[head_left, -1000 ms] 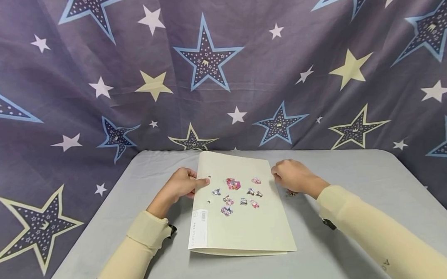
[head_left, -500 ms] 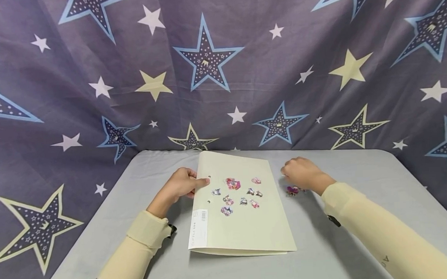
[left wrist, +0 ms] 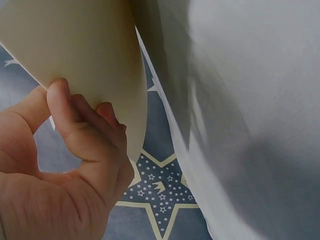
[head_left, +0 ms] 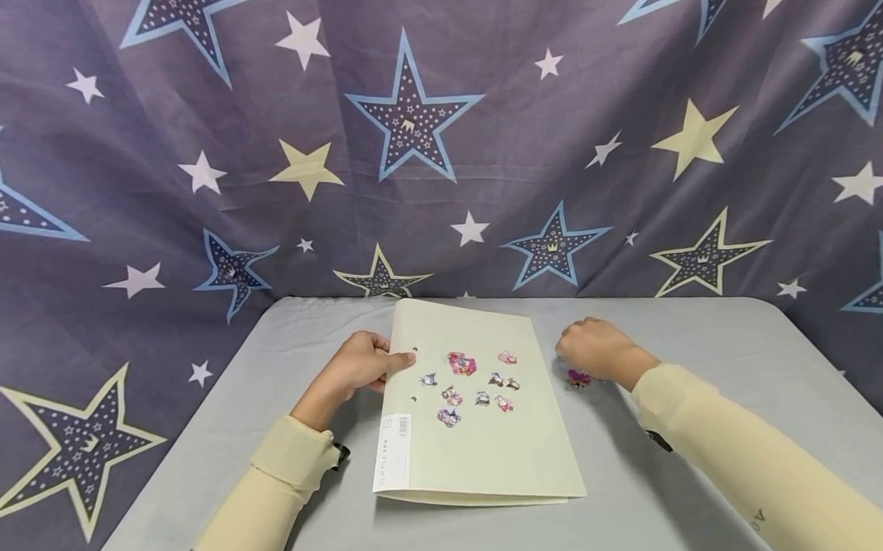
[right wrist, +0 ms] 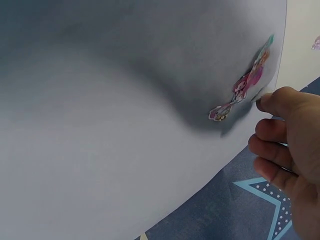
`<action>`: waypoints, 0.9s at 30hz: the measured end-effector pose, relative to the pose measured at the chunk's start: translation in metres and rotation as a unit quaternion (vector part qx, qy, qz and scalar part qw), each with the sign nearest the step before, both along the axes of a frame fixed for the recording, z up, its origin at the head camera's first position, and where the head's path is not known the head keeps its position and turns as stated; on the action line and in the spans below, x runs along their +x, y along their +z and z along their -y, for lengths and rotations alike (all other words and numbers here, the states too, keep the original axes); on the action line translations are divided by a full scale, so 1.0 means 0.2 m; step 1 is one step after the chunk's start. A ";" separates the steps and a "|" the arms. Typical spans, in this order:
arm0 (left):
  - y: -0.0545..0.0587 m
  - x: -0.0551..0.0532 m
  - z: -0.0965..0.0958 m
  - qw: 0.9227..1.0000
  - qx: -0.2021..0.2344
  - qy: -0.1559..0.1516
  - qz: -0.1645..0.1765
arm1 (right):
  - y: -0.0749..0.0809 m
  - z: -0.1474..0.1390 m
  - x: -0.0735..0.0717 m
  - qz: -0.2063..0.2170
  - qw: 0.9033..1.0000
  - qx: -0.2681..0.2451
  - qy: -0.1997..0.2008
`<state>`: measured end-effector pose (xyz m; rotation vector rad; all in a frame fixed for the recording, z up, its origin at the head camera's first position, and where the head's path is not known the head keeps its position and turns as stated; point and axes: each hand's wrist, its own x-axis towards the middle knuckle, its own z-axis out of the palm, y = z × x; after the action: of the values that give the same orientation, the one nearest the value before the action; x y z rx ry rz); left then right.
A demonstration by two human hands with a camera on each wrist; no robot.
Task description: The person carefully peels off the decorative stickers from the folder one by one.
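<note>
A cream clip file [head_left: 494,454] lies tilted up at its left side, with several small cartoon stickers [head_left: 461,362] on its cover. My left hand [head_left: 356,363] grips its left edge, thumb on the cover and fingers underneath; the left wrist view shows the fingers [left wrist: 75,117] against the file's underside. My right hand [head_left: 596,347] is just right of the file, fingers curled. At its thumb and fingertip, in the right wrist view, is a small dark thin piece, likely a sticker seen edge-on. Loose colourful stickers [right wrist: 242,85] lie on the table beside those fingertips.
A grey cloth covers the table [head_left: 311,511]. Behind it hangs a dark curtain [head_left: 256,86] printed with stars. A white label [head_left: 392,452] with a barcode is on the file's lower left corner, and two punched holes run along its left side.
My right hand has moved right, away from the file's right edge, to the loose stickers, one of which now shows below it. The left hand and the file have stayed put.
</note>
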<state>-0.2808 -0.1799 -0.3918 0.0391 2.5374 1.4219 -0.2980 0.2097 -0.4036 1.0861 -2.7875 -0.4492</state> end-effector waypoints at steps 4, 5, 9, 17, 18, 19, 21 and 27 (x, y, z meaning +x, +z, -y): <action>-0.01 0.00 0.00 1.000 0.002 0.000 -0.001 | 0.00 0.00 0.02 0.006 1.000 -0.009 0.001; -0.01 0.00 0.00 1.000 0.003 0.000 -0.001 | 0.00 0.01 0.02 0.004 1.000 -0.013 0.002; -0.01 0.00 0.00 1.000 0.005 0.002 -0.001 | 0.01 0.01 0.03 -0.001 1.000 -0.015 -0.001; 0.00 0.00 -0.01 1.000 0.006 0.005 -0.001 | -0.01 0.03 0.01 0.022 0.999 -0.027 -0.021; 0.00 0.00 0.00 1.000 0.006 0.005 -0.001 | -0.01 0.03 0.00 0.025 0.999 -0.027 -0.023; 0.00 0.00 0.00 1.000 0.006 0.005 -0.001 | -0.01 0.04 0.00 0.026 0.999 -0.027 -0.024; 0.00 0.00 0.00 1.000 0.006 0.006 0.000 | -0.01 0.05 0.00 0.026 0.999 -0.026 -0.021; 0.00 0.00 0.00 1.000 0.005 0.004 0.001 | -0.01 0.07 -0.01 0.020 0.999 -0.019 -0.018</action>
<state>-0.2808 -0.1795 -0.3912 0.0292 2.5318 1.4365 -0.2997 0.1959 -0.4049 1.0504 -2.8426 -0.3818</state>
